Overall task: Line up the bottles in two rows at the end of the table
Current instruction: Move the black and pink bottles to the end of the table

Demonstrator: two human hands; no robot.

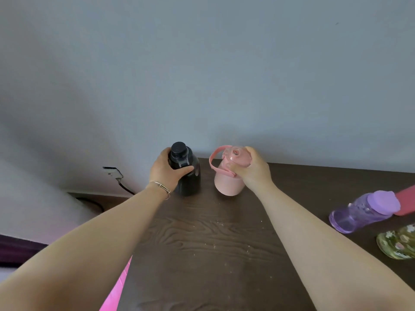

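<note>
1. Grey wall [224, 75] fills the upper view; below it a dark wood-grain worktop [202, 243] runs to the wall, with pale crumbs scattered on it.
2. Far left, a wall socket [111, 171] with a dark cable [125, 187] hanging from it sits beside the worktop's far corner, and a pink strip [116, 286] shows along the near left edge.
3. Left hand [166, 170], with a thin bracelet [160, 186] on the wrist, is wrapped around the shoulder of a black bottle [188, 178], just under its black cap.
4. That black bottle stands upright at the far end of the worktop, near the wall.
5. Right hand [251, 168] grips the lid of a pink bottle [226, 182], fingers curled over the top beside its loop handle.
6. That pink bottle is just right of the black one, apart from it, and leans slightly; whether its base touches the worktop is unclear.
7. Far right, a purple bottle [359, 212] lies on its side, its cap touching a red bottle [406, 200] cut off by the frame edge.
8. Nearer, a green flowered bottle [397, 245] also lies on the worktop, partly out of view.
</note>
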